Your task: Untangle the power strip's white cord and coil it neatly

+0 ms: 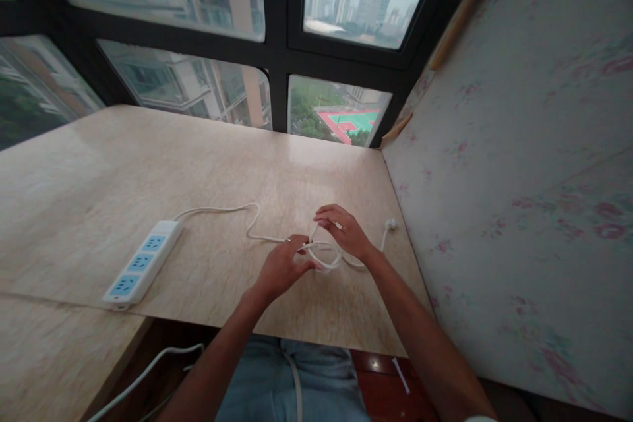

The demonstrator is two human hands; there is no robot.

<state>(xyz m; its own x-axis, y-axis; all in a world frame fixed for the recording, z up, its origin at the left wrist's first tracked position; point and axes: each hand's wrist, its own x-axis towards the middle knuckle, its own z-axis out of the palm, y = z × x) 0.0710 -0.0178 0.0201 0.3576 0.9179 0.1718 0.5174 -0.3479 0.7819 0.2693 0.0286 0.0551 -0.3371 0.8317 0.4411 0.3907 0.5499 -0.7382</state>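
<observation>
A white power cord (325,265) is gathered into a small loop on the tabletop. My left hand (284,269) grips the bundled cord at the loop's left side, its thumb near the lower edge of the loop. Just above and to the right, my right hand (347,235) is closed, its fingertips pinching a strand of the cord near my left fingers. A tiny dark spot shows between the hands, too small to name. The cord runs left to a white power strip (143,265) with blue socket faces. Its plug (390,224) lies to the right, by the wall.
The marbled tabletop (208,168) reaches back to dark-framed windows (279,56). A flowered wall (514,211) bounds its right side. Below the front edge, another white cable (148,369) hangs at the left, above a dark gap.
</observation>
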